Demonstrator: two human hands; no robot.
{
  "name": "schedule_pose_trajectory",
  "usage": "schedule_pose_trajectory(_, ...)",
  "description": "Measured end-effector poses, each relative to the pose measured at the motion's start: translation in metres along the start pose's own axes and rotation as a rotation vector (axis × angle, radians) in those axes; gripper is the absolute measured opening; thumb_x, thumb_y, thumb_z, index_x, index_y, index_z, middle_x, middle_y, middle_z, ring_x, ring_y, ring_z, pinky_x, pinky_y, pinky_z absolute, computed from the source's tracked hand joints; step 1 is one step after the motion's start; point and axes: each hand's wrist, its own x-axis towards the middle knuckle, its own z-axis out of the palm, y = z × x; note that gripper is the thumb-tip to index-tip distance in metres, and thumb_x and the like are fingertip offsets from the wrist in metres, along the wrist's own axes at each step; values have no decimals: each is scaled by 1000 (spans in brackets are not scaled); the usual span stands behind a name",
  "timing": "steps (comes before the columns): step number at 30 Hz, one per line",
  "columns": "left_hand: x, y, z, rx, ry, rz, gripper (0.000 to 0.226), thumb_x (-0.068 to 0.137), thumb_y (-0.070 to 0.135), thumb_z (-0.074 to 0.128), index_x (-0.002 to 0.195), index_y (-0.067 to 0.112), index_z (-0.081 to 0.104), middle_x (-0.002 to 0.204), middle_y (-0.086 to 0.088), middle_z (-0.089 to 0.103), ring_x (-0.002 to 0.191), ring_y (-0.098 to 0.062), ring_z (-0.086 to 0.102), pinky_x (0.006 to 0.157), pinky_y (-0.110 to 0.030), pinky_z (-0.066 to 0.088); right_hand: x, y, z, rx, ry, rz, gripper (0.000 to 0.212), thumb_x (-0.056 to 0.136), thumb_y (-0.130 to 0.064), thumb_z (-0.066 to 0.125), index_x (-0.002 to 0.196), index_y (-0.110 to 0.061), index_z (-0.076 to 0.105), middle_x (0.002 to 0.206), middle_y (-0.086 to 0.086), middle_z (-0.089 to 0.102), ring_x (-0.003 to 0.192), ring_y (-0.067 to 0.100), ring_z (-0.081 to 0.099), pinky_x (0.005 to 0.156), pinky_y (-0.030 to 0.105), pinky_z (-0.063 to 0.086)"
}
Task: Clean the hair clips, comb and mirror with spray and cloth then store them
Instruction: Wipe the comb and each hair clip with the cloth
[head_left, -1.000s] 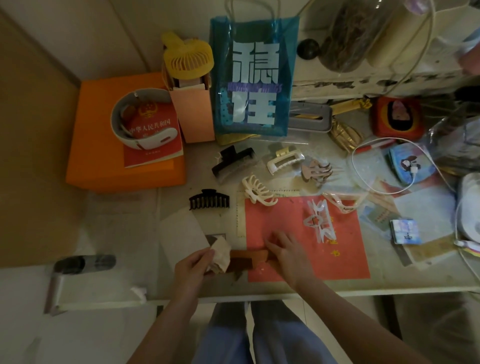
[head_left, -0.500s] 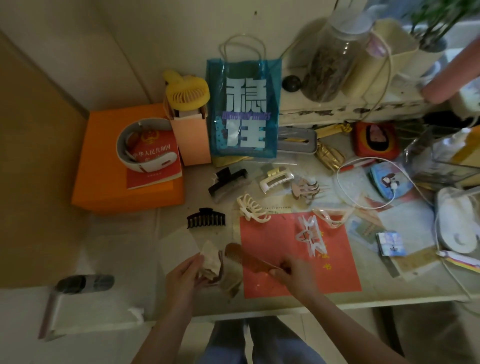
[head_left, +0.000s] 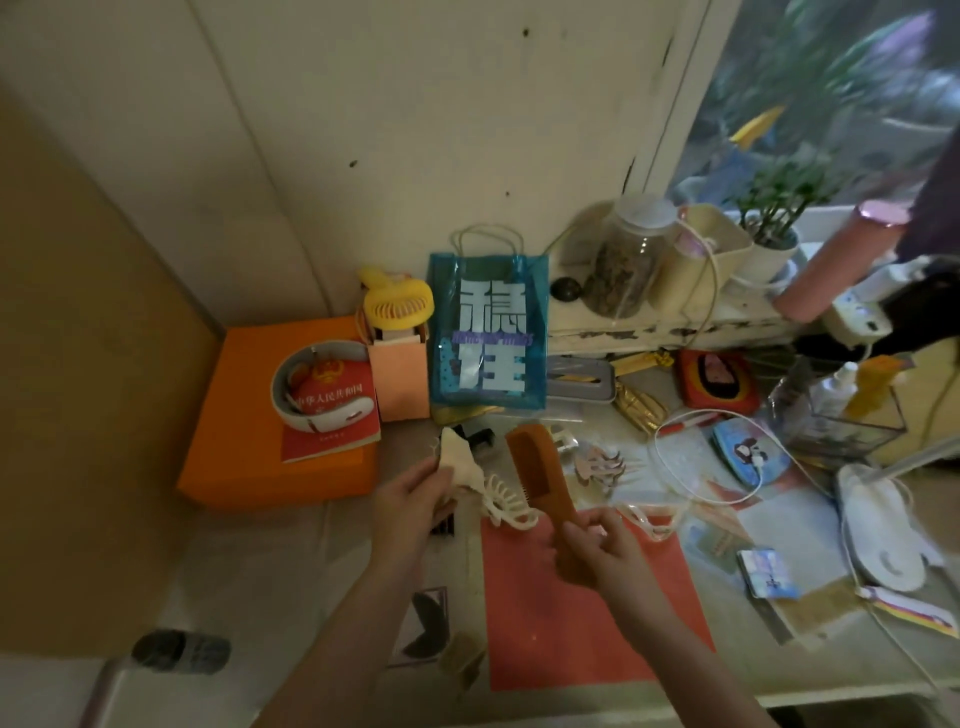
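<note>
My right hand (head_left: 597, 540) grips the comb (head_left: 540, 475) at frame center: light, stiff; left hand (head_left: 415, 499) pinches the soft cloth (head_left: 460, 457).

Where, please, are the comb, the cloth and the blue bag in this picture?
comb (head_left: 537, 470): head view, on the middle of its brown body, above the right hand.
cloth (head_left: 464, 460): head view, on the pale bunched fabric above the left hand.
blue bag (head_left: 488, 332): head view, on its printed front face.
</note>
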Motion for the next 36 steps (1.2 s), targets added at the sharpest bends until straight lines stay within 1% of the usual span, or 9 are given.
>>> schedule_pose_trajectory(4,3,41,14,-55,-1,75,28,89,6,62,117,11,63,109,-6,65,97,-17,63,76,-24,52,-5,-36,15,86,-42,-64,12,94,-7,54,104,-1,52,85,18,72,69,26,69,66,34,57)
schedule_pose_trajectory(8,1,79,24,-76,-33,206,23,90,4,60,111,13,64,107,-7,66,96,-17,64,76,-23,53,-10,-67,24,123,-63,-164,23,94,-8,51,115,1,55,89,18,72,73,25,69,66,31,58)
schedule_pose_trajectory(16,-13,155,45,364,100,814,31,95,16,55,126,18,60,101,8,68,74,5,62,56,-5,47,-28,-130,39,164,-53,-350,15,97,-12,47,110,-6,53,88,16,72,72,26,69,61,35,55)
schedule_pose_trajectory(22,-41,215,73,552,154,1322,30,88,7,63,118,10,63,70,-6,72,50,-14,61,45,-26,54,-48,-178,46,189,-106,-531,18,99,-12,41,114,-7,51,83,13,71,60,19,63,48,28,51)
schedule_pose_trajectory(25,-52,240,85,600,142,1442,33,87,8,66,120,10,63,66,-3,70,43,-4,50,42,-8,41,-54,-201,49,205,-134,-610,21,99,-12,39,115,-8,51,82,11,71,61,19,62,49,27,50)
schedule_pose_trajectory(27,-59,255,91,641,158,1468,34,88,10,65,122,14,62,66,-3,70,41,-2,46,41,-10,39,-58,-216,51,216,-155,-660,22,99,-12,38,117,-9,51,84,12,71,62,19,63,50,27,51)
schedule_pose_trajectory(32,-78,275,99,677,123,1566,31,90,10,63,120,18,65,102,-3,74,71,-14,68,66,-29,58,-66,-242,52,250,-178,-745,27,94,-20,42,117,-14,53,86,12,71,61,19,63,51,27,52)
schedule_pose_trajectory(34,-81,280,102,673,75,1578,32,91,10,61,122,16,65,123,-2,65,100,-18,67,87,-37,56,-69,-249,51,259,-178,-776,34,87,-27,43,117,-15,53,88,14,71,62,20,63,51,28,53)
schedule_pose_trajectory(36,-82,284,103,675,56,1602,31,91,8,60,121,15,65,130,-2,60,109,-21,62,92,-42,53,-71,-253,49,265,-172,-800,35,85,-29,44,117,-16,53,87,14,70,62,20,63,49,28,52)
